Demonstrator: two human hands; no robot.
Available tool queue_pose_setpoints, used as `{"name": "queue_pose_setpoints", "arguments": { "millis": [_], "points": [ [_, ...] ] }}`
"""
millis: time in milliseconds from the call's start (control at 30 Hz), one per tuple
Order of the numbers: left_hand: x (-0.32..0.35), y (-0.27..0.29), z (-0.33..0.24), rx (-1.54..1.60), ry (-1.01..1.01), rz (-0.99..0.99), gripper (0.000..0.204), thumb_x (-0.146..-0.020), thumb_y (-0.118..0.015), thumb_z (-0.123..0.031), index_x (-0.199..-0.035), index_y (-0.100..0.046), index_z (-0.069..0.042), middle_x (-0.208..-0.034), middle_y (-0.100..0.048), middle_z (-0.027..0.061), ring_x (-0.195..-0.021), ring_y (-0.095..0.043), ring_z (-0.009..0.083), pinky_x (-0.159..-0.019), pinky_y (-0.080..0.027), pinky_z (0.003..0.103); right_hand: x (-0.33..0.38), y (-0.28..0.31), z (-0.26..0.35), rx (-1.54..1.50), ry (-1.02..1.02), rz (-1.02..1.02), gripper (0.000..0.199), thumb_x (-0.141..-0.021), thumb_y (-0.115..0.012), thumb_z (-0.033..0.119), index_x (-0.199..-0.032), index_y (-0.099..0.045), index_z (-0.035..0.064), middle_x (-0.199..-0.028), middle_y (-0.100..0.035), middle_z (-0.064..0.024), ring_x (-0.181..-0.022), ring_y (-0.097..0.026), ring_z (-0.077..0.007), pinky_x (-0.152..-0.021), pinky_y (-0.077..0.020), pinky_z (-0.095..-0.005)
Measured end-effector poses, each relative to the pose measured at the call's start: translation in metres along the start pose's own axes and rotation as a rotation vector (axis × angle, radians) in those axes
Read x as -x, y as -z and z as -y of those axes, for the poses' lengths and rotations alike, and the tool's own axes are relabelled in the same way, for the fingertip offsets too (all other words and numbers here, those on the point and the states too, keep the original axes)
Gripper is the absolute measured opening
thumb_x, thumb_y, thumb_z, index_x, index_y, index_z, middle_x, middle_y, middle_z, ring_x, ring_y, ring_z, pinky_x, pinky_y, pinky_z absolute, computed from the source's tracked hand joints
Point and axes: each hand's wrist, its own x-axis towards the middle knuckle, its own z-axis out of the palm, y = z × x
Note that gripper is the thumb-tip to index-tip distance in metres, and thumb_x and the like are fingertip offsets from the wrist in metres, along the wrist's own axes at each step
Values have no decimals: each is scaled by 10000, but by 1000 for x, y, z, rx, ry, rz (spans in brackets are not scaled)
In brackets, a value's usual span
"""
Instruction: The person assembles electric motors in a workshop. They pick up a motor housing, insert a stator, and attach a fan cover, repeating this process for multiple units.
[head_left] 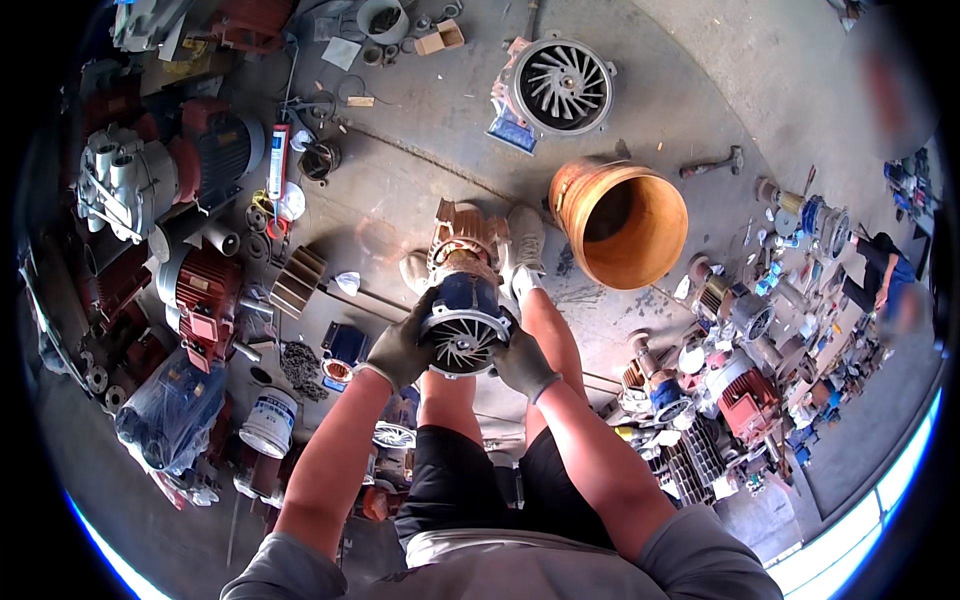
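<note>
Between my knees I hold a blue cylindrical motor body [467, 293] with a round silver vaned flange [462, 343] facing up toward me. My left hand [402, 345], in a dark grey glove, is closed round the flange's left side. The right hand [523, 358], gloved alike, grips its right side, fingertips partly hidden behind the rim. Directly beyond the blue body is a rusty ribbed motor housing [462, 225], between my two shoes. Whether the two parts are joined I cannot tell.
Ahead right stands an open orange-brown cylinder [620, 225], with a hammer [712, 163] farther right. Another vaned round housing [563, 85] lies beyond. Red motors [205, 300] and a white bucket [270, 422] crowd the left. Motor parts [745, 392] cover the right; a person [885, 275] sits far right.
</note>
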Motion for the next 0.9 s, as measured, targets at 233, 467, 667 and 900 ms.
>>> {"name": "queue_pose_setpoints", "arguments": {
  "millis": [233,467,667,900],
  "points": [
    [100,5,-19,70,-98,-43,868,-861,-604,-39,-1644,-264,-190,-1254,-647,315,-1080,-678,488,-907,-564,520,105,-7,18,324,309,12,700,-875,-616,55,-1523,-370,-44,-1047,-699,-303,-985,-707,-439,-857,-565,-480],
    [196,8,-19,130,-180,-239,828,-834,-629,-3,-1608,-339,-53,-1410,-590,297,-1234,-640,442,-1008,-540,464,171,-22,102,264,147,159,715,-975,-641,125,-1548,-286,-116,-1171,-682,-318,-1074,-715,-400,-905,-559,-425],
    [155,20,71,254,38,-414,718,-877,-588,38,-1568,-438,-87,-1204,-720,227,-1096,-736,263,-917,-575,368,66,-75,113,588,376,198,510,-957,-620,188,-1326,-493,-140,-855,-677,-332,-802,-701,-458,-725,-555,-521],
    [39,54,192,632,83,-431,572,-942,-581,51,-1504,-491,-10,-1304,-692,92,-1168,-647,148,-1012,-522,312,-95,-151,108,666,212,111,243,-922,-589,161,-1021,-694,-35,-921,-690,-336,-911,-731,-451,-777,-595,-496]
  ]
}}
